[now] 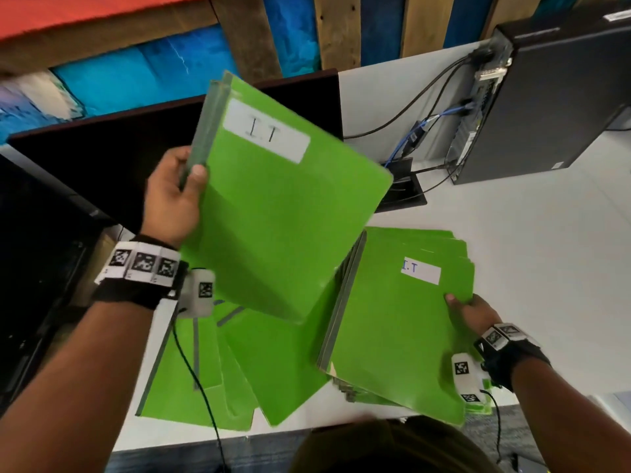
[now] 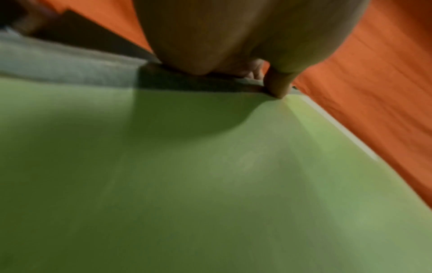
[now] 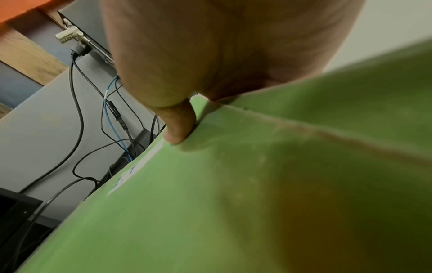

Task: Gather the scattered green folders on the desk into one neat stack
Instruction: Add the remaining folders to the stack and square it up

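Left hand (image 1: 172, 196) pinches a lifted folder (image 1: 286, 213) by its spine so it swings over freely. Right hand (image 1: 473, 314) grips the stack (image 1: 392, 336) edge, probably steadying it. More loose folders (image 1: 205, 377) fan across the desk (image 1: 529, 233) underneath.

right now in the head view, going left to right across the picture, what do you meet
left hand → lifted green folder → stack of green folders → right hand → black computer tower at the far right
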### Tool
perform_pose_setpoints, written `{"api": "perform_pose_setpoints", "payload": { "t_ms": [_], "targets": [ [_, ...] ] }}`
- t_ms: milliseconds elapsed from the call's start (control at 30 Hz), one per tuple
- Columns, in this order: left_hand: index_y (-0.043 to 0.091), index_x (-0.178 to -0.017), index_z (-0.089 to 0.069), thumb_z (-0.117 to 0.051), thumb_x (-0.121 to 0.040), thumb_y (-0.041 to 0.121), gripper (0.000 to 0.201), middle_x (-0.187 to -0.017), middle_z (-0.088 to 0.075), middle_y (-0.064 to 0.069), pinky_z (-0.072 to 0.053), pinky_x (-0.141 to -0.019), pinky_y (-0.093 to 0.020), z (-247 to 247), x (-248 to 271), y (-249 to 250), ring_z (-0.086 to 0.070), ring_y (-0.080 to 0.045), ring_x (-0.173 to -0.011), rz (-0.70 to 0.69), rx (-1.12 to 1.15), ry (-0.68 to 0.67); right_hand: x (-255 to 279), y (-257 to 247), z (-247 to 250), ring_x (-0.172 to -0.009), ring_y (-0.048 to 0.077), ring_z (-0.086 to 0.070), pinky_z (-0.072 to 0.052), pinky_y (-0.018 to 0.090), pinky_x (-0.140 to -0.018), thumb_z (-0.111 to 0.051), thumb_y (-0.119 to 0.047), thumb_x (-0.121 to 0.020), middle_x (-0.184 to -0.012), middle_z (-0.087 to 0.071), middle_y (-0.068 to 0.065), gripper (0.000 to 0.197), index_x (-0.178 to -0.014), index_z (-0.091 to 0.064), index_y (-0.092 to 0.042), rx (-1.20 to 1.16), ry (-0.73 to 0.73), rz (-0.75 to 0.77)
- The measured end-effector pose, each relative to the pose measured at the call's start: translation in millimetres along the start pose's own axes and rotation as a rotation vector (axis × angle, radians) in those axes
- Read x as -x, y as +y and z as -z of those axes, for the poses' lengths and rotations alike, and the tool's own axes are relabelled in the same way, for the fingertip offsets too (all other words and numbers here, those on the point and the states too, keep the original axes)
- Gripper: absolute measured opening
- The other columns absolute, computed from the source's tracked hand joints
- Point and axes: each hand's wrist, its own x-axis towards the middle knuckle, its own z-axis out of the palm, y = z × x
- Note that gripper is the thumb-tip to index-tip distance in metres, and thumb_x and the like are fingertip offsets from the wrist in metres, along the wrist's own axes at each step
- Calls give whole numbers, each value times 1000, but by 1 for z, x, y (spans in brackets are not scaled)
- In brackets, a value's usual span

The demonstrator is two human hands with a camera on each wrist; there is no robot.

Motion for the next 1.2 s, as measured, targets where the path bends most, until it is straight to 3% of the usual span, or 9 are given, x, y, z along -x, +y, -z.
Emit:
{"api": "perform_pose_setpoints", "payload": {
  "t_ms": [167,333,500,667,800,933,1033,1100,1200],
  "targets": [
    [7,-101,-58,-47,-91,30,27,-84,-58,-2,-44,-77,-34,-102,43,-31,-50,-16,-80,182,-67,-66,1,-1,-2,-107,36,-59,-44,36,-90,-48,-48,-91,-125,-60,18,53,-127,-53,-9,-7,28,-35],
    [0,-112,-56,-43,-97,23,31,-105,-63,-25,-40,-77,-34,-182,115,-63,-60,-36,-97,526,-301,-308,1,-1,1,-118,37,-53,-40,38,-97,-43,-48,-94,-135,-53,20,58,-134,-44,-6,-31,-14,-48],
    [4,-125,-51,-40,-99,18,32,-109,-63,-22,-39,-74,-31,-197,137,-75,-59,-38,-101,650,-350,-318,-3,2,-1,-133,41,-39,-28,42,-107,-16,-73,-86,-146,-38,26,91,-143,-32,-4,5,-32,-50],
    [10,-137,-43,-44,-98,20,41,-119,-54,-21,-40,-87,-32,-210,138,-80,-54,-36,-111,572,-390,-477,-2,2,1,-129,39,-44,-33,38,-102,-27,-58,-95,-143,-42,26,74,-139,-34,1,-32,-22,-56],
    [13,-143,-36,-44,-98,23,47,-135,-40,-20,-36,-100,-33,-227,136,-72,-44,-36,-125,556,-410,-622,-8,9,-1,-115,36,-56,-43,38,-95,-45,-64,-86,-133,-54,20,76,-134,-40,-6,-73,-48,-11],
    [17,-142,-38,-41,-98,36,48,-135,-40,-17,-36,-104,-34,-230,130,-76,-46,-33,-124,516,-435,-729,-13,14,-2,-112,35,-58,-45,37,-91,-60,-57,-81,-128,-58,18,73,-129,-43,-6,-21,-43,16],
    [17,-142,-40,-37,-99,38,49,-143,-43,-16,-27,-112,-35,-210,119,-92,-37,-30,-134,516,-466,-701,-15,15,-3,-107,33,-60,-46,36,-88,-61,-60,-79,-125,-61,16,73,-127,-46,-8,-2,-26,21],
    [17,-143,-38,-47,-95,39,54,-147,-38,-15,-28,-114,-40,-187,111,-114,-33,-32,-137,585,-578,-621,-15,15,-3,-106,33,-60,-46,36,-87,-60,-61,-79,-124,-61,16,73,-127,-46,-8,-2,-18,20],
    [16,-145,-30,-68,-79,47,82,-150,-27,-9,-32,-112,-43,-149,113,-144,-32,-30,-137,675,-763,-708,-15,15,-3,-108,34,-59,-46,38,-89,-61,-59,-80,-125,-59,17,72,-127,-45,-7,4,-6,16]
  ]
}}
